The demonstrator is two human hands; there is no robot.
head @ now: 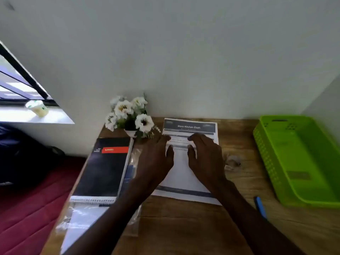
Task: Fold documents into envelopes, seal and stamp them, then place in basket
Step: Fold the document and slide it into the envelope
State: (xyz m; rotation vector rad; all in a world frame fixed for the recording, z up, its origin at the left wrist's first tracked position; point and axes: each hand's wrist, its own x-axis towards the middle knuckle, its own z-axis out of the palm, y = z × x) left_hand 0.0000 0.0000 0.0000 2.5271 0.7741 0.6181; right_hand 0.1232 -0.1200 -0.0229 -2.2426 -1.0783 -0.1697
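Both hands, left hand (156, 157) and right hand (206, 155), rest flat with fingers straight, slightly apart, on a white printed paper document (181, 173) lying on a brown wooden desk (184, 227); a green perforated plastic basket (272, 162) stands well apart at right.

the printed document (189, 126) lying flat on the wooden surface (239, 227) carries the one readable line — white letters on its dark header band that look like "store kitchen cloth", a little blurred. the smaller lines of print below that band are too soft to make out, and so is the dark strip along the sheet's near edge. the black spiral notebook (105, 168) to the left has an orange-red label with pale lettering and some small white marks beside it — none of it legible. no other text can be read.
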